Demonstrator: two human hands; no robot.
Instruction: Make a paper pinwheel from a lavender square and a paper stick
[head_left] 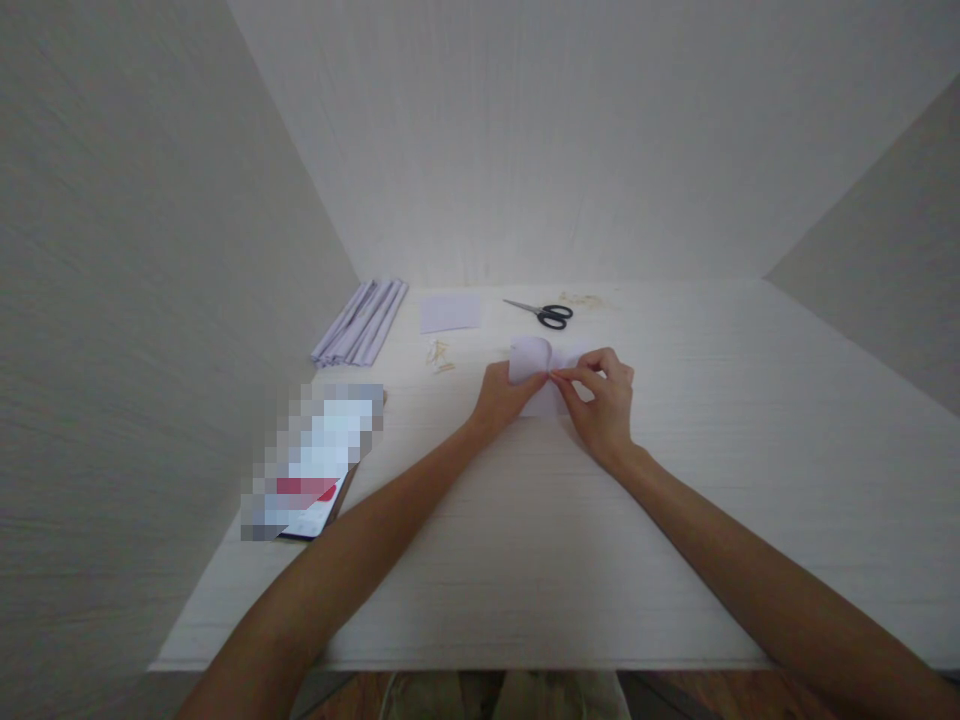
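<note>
A pale lilac sheet of paper (534, 358) lies on the white table (675, 480), its left part curled up and over. My left hand (501, 394) grips the sheet's left side from below. My right hand (602, 402) pinches the paper's edge between thumb and fingers, right beside the left hand. Both hands meet at the middle of the sheet.
Black-handled scissors (546, 313) lie behind the hands. A flat lilac sheet (450, 312) and a bundle of rolled lilac paper tubes (362, 321) sit at the back left. Small tan bits (439, 356) lie nearby. A phone (315, 480) rests on the left edge. Walls enclose three sides.
</note>
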